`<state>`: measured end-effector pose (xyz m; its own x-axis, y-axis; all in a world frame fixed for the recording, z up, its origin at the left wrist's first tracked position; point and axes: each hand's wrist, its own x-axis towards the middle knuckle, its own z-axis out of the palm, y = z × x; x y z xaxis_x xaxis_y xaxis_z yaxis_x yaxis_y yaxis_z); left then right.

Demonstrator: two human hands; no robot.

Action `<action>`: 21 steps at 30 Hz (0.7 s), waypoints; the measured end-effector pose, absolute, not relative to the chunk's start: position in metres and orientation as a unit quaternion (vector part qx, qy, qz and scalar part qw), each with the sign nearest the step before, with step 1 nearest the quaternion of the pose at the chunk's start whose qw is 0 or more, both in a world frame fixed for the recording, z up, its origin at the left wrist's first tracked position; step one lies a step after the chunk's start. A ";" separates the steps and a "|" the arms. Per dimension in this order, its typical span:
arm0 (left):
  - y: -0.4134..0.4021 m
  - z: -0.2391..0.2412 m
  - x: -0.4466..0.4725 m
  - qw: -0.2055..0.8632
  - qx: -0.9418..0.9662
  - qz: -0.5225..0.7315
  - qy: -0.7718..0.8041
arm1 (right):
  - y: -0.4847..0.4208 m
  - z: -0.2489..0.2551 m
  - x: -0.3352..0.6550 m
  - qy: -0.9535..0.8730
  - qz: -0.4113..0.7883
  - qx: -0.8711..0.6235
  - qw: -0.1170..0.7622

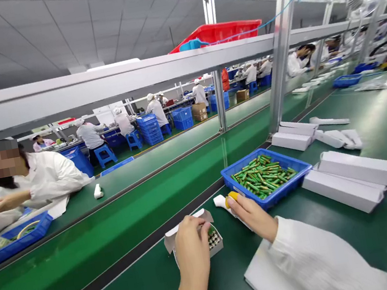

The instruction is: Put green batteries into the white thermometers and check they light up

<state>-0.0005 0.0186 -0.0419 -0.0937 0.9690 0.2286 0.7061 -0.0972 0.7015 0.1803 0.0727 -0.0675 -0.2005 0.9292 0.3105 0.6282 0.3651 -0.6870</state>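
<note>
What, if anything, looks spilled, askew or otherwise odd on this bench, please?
Nothing stands out strongly: the green batteries lie inside the blue tray, with no spill visible around it. The white pieces beside the white boxes look slightly untidy, since they lie at differing angles, though I see no clear damage.

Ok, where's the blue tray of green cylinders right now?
In the head view, the blue tray sits right of centre on the green table, beyond the right hand and left of the white boxes.
</note>
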 end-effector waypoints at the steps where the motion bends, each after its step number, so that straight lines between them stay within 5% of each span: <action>1: 0.020 -0.043 -0.001 0.244 0.613 0.408 0.632 | 0.068 -0.071 0.176 -0.723 0.245 -0.497 0.414; 5: 0.031 -0.058 0.000 0.432 0.481 0.517 0.561 | 0.053 -0.087 0.165 -0.679 0.349 -0.430 0.481; 11: 0.036 -0.066 0.007 0.493 0.388 0.608 0.487 | 0.046 -0.093 0.161 -0.660 0.532 -0.350 0.398; 21: 0.027 -0.056 0.008 0.524 0.407 0.585 0.466 | 0.040 -0.088 0.159 -0.644 0.555 -0.363 0.381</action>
<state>0.0077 0.0272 -0.0564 -0.1196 0.9927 -0.0131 -0.2342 -0.0154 0.9721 0.1592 0.0404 -0.0876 -0.4467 0.8904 0.0879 0.0452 0.1206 -0.9917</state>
